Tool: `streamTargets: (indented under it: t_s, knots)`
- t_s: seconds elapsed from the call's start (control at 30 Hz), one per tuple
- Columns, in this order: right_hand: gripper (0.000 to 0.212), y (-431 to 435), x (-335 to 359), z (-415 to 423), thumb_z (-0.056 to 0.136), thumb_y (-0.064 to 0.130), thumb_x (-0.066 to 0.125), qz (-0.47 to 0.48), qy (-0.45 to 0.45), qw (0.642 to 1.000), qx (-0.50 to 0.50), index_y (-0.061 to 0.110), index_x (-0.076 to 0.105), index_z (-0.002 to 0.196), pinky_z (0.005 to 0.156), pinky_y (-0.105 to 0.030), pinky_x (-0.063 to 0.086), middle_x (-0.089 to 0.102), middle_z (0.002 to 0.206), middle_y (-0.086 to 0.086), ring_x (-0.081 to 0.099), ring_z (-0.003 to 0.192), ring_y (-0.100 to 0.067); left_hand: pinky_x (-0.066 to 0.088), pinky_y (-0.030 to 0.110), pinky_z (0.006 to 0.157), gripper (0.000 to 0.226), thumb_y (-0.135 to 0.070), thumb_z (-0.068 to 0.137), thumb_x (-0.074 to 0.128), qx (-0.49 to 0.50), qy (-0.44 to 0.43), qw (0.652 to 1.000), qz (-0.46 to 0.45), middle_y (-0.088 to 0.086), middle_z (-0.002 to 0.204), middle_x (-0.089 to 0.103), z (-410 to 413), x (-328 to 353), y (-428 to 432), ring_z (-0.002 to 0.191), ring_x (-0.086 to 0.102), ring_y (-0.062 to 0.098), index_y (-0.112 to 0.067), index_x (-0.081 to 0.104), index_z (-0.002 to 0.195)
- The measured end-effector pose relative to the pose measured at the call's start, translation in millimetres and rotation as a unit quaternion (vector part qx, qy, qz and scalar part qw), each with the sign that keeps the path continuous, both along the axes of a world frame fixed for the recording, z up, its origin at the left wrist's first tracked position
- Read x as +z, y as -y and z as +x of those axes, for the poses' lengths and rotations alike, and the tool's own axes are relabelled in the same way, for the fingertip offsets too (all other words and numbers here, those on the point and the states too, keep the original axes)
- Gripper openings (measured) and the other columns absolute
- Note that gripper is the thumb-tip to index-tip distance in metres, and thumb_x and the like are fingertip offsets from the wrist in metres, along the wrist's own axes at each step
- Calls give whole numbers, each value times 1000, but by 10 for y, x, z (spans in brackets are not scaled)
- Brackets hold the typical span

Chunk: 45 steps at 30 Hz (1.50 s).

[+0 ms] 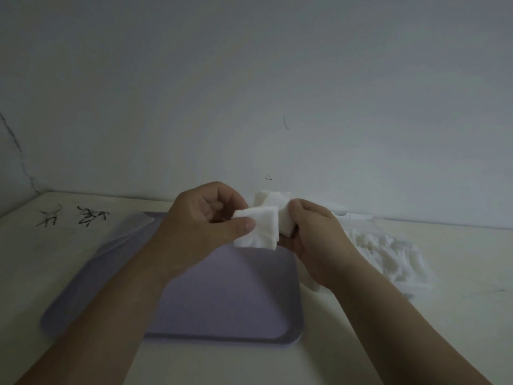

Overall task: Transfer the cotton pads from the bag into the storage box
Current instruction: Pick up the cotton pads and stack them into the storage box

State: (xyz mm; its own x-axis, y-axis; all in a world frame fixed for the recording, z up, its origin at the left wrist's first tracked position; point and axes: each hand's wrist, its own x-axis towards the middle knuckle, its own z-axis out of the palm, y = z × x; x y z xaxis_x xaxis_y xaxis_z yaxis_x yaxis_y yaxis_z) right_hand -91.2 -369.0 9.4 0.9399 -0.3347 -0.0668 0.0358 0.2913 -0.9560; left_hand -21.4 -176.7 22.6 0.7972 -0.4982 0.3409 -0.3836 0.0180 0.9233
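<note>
Above tray (222, 301), pinching one pad (261, 232) with left hand (200, 226), gripping stack (270, 200) with right hand (313, 237), probably peeling it off.

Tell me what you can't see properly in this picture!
All in the head view:
- White heap right of the tray: blurred and dim, so I cannot tell whether it is the bag or the storage box.
- Stack of pads in the right hand: partly covered by its fingers and by the single pad the left hand pinches, so they cannot be counted.
- Black marks on the table: too small and blurry to read.
</note>
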Motion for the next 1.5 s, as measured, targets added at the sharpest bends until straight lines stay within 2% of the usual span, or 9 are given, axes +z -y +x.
streamTargets:
  t_s: [0.17,0.33,0.47,0.6,0.73,1.0,1.17,1.37,1.5]
  knots:
    - [45,-90,9,-46,110,14,44,-34,18,996,82,14,72,75,84,-49,56,68,83,-11,64,82,-28,58,37,75,20,-3,79,87,3,21,999,40,14,85,79,-25,-33,65,77,71,24,-16,78,90]
    - [52,-96,20,-64,110,47,41,-75,14,988,135,7,73,120,95,-54,61,77,118,-17,74,113,-35,45,25,58,15,-13,80,89,47,28,997,60,14,69,71,-10,-53,84,59,58,15,-22,79,88]
    - [25,-88,-41,-52,103,13,64,-103,52,986,119,2,69,125,88,-47,64,73,120,-25,74,103,-33,52,27,58,15,-19,82,87,85,13,996,32,1,74,75,-3,-91,121,61,64,11,-28,77,90]
    - [26,-34,-80,-37,103,2,59,-66,51,989,125,2,67,128,81,-42,63,74,117,-18,73,100,-27,62,39,85,32,-47,79,79,115,-105,988,-1,-8,107,79,116,-201,105,103,74,19,-34,77,108]
    - [32,-13,-86,-48,103,1,57,-41,61,985,155,3,63,134,80,-41,62,72,127,-22,73,113,-36,58,52,99,26,-22,103,62,-60,-204,976,-42,15,123,76,31,-224,139,118,71,34,-9,75,123]
    - [16,-9,-21,-59,88,1,78,-28,27,999,-25,-5,73,103,70,-37,65,78,95,-24,76,80,-31,63,40,88,20,-18,102,64,-9,-156,986,-59,16,113,78,38,-233,175,103,74,25,-16,80,114]
    - [14,-51,24,-66,85,7,83,-71,22,996,-40,6,69,87,66,-33,61,75,88,-17,74,79,-26,64,41,84,21,-13,105,59,27,-169,981,-95,15,108,80,34,-197,194,100,77,28,-9,78,112]
    - [21,-9,81,-88,83,5,81,-59,31,998,-3,6,64,95,65,-33,57,67,90,-16,69,79,-25,65,45,86,21,-10,105,57,80,-175,977,-93,13,98,81,92,-223,173,87,78,26,-6,78,105]
    - [22,-29,114,-100,87,0,73,23,56,997,42,2,63,106,63,-34,63,71,93,-19,73,78,-27,64,48,90,19,-11,104,60,52,-162,984,-60,8,97,81,90,-229,165,87,78,20,-8,79,107]
